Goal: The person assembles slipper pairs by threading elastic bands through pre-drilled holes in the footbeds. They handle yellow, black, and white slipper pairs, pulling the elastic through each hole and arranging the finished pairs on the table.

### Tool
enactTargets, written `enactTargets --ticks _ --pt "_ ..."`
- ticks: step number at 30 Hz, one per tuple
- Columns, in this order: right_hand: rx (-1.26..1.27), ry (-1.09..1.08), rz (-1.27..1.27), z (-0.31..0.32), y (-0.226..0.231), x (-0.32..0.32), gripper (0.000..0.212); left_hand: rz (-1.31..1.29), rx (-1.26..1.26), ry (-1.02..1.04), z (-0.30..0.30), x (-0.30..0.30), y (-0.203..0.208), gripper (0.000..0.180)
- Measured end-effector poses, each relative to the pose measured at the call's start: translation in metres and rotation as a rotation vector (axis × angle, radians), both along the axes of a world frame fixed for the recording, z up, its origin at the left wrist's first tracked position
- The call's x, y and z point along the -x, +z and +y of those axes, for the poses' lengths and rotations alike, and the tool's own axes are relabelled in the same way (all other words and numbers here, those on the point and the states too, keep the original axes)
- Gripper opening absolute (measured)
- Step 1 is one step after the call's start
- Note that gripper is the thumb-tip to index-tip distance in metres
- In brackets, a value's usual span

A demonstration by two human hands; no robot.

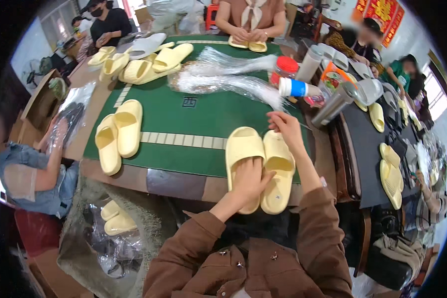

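Big green-topped desk (184,116) takes up most of the view, so starting there. On it, far side, two long clear plastic bags (228,82) lie crumpled, running left to right. Far left there's a loose heap of pale yellow slippers (144,64), too jumbled to count. At the near left sits one tidy pair of yellow slippers (118,134), side by side, touching.

The pair being worked on (260,166) is at the near right edge of the desk, two slippers, soles down, pressed against each other. Both forearms come in from the bottom in brown sleeves. The left hand (248,181) lies flat with fingers spread on the heel end of the left slipper, pressing on it more than gripping. The right hand (284,128) is raised at the toe end of the right slipper, fingers curled in a pinch; can't tell if it's got hold of anything.

Two more slippers (116,218) lie on the floor, near left, beside a grey sack.
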State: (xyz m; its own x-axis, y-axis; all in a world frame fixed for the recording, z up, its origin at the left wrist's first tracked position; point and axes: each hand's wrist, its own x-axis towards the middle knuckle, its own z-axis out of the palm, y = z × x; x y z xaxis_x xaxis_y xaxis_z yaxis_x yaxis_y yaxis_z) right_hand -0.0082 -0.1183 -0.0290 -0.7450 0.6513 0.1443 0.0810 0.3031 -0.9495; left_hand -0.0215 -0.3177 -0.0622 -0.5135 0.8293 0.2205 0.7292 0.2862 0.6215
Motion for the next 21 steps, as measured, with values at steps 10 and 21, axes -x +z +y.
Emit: enactTargets --ticks 10,21 --pt "0.211 0.028 0.144 -0.011 -0.009 -0.011 0.027 0.169 -0.403 0.018 -0.009 0.029 0.067 0.014" --pt "0.143 -0.052 0.173 -0.009 -0.021 -0.011 0.012 -0.065 -0.294 -0.004 0.098 0.076 -0.003 0.014"
